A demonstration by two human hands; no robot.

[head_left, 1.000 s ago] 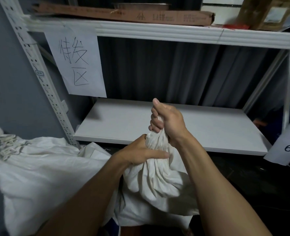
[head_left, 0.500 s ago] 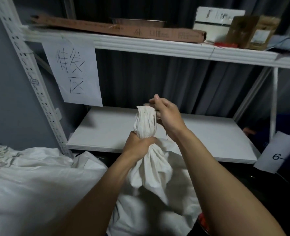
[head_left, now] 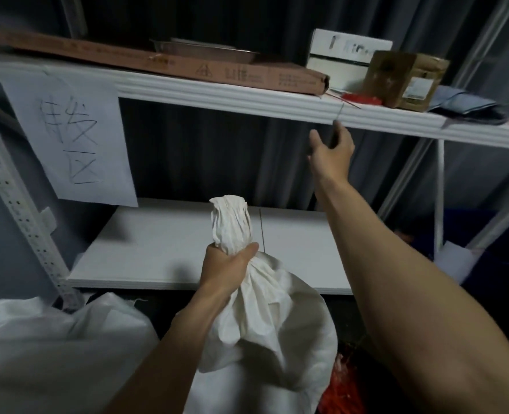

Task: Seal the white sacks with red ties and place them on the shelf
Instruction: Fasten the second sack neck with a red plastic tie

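The sack (head_left: 262,312) neck is gripped upright by the left hand (head_left: 227,265). The right hand (head_left: 330,149), fingers relaxed, is positioned just below the ties (head_left: 363,99), which lie up-right on the shelf (head_left: 217,92).

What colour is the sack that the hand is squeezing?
White. The crumpled woven sack shows best in the head view.

Has taken the right hand (head_left: 330,147) off the twisted neck of the white sack (head_left: 265,318) and raised it, fingers loosely spread, to just under the front lip of the upper shelf (head_left: 217,94), near the red ties (head_left: 363,99) lying there. Now grips the neck with the left hand (head_left: 226,267) alone, leaving the bunched top standing free above the fist. Has tilted the view upward.
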